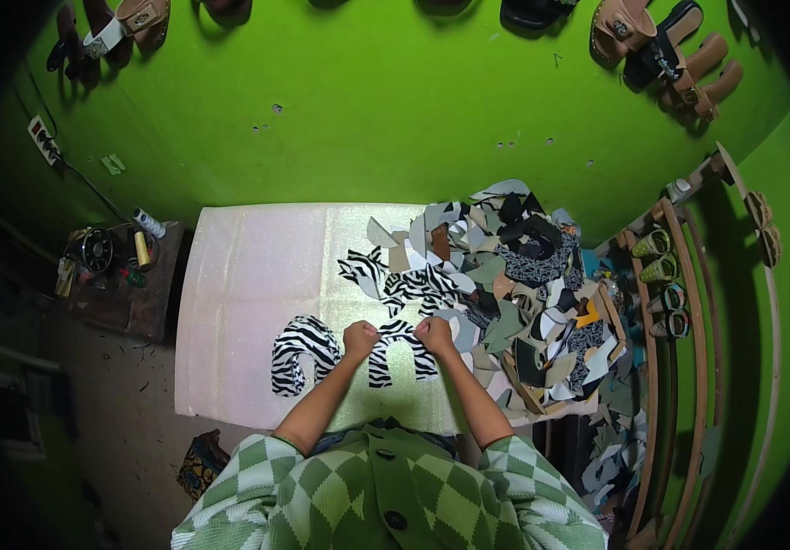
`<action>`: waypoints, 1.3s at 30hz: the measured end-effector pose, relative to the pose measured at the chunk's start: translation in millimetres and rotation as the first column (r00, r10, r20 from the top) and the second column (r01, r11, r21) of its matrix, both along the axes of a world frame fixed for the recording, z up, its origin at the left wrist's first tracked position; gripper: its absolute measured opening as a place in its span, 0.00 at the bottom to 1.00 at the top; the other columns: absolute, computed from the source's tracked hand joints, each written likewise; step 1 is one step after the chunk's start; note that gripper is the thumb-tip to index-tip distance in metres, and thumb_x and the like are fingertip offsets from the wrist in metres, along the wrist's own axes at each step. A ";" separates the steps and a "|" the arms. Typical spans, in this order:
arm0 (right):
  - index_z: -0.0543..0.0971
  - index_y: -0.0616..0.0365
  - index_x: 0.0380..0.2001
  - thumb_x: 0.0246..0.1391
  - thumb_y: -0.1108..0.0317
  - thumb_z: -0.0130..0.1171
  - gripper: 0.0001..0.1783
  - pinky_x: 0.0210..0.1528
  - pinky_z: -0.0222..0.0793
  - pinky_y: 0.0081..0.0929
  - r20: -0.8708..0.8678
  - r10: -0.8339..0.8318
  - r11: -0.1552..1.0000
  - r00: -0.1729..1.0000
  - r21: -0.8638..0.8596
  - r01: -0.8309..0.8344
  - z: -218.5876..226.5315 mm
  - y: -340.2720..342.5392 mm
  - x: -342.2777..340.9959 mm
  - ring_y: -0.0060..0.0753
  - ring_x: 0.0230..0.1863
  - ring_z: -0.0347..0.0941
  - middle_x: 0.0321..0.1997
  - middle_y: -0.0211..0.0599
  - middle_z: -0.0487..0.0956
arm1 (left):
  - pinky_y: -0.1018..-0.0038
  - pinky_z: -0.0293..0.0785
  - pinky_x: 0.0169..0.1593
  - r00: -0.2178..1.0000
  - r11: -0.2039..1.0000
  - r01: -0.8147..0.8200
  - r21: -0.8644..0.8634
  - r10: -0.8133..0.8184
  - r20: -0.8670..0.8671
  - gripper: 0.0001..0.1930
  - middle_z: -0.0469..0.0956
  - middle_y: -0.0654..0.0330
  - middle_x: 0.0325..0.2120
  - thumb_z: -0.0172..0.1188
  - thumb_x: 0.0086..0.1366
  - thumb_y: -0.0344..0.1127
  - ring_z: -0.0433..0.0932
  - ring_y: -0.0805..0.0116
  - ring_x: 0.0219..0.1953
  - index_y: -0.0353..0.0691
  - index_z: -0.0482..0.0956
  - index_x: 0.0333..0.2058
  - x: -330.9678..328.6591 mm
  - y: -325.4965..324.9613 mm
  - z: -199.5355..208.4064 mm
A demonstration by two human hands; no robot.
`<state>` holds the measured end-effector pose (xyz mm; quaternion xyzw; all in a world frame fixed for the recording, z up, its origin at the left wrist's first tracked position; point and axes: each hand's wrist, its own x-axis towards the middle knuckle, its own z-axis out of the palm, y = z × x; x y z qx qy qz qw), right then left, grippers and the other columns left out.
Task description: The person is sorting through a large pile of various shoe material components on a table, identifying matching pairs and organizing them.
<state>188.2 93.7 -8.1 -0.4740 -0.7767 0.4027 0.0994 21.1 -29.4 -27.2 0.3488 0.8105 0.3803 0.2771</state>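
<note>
Between my hands is a U-shaped piece of zebra-striped material, its curve at the far side and its two legs pointing toward me. My left hand is closed on the left side of the curve. On the right side, my right hand pinches it likewise; the fingertips of both hands are partly hidden. Just left of my left hand lies a stack of similar zebra-striped U-shaped pieces. Irregular zebra-striped offcuts lie beyond my hands on the pale table.
A large heap of grey, black and tan scraps covers the table's right side. At left, a small stand holds a sewing machine and thread spools. Wooden racks with sandals stand at right; more sandals hang on the green wall.
</note>
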 end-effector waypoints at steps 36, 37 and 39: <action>0.74 0.53 0.38 0.43 0.74 0.54 0.15 0.34 0.63 0.34 0.065 0.027 0.884 0.998 0.465 -0.054 9.9 -59.2 0.6 0.38 0.34 0.67 0.30 0.39 0.68 | 0.66 0.68 0.34 0.819 0.962 0.267 0.057 -0.196 -0.539 0.10 0.71 0.56 0.34 0.51 0.52 0.26 0.71 0.57 0.33 0.37 0.72 0.35 22.3 -27.9 25.7; 0.74 0.51 0.41 0.45 0.75 0.50 0.16 0.34 0.62 0.33 0.079 0.082 0.849 0.993 0.517 -0.111 10.8 -67.6 3.1 0.37 0.34 0.67 0.31 0.38 0.68 | 0.66 0.68 0.34 0.821 0.962 0.266 0.055 -0.196 -0.537 0.10 0.71 0.56 0.34 0.51 0.52 0.26 0.71 0.57 0.33 0.37 0.72 0.35 25.8 -31.5 29.7; 0.72 0.46 0.48 0.47 0.75 0.46 0.23 0.35 0.60 0.30 0.148 0.109 0.819 0.983 0.548 -0.173 12.6 -81.2 6.8 0.35 0.36 0.65 0.33 0.36 0.67 | 0.68 0.67 0.36 0.712 0.951 0.307 -0.047 -0.262 -0.652 0.17 0.71 0.60 0.39 0.52 0.51 0.28 0.70 0.62 0.38 0.39 0.72 0.42 33.4 -40.6 36.6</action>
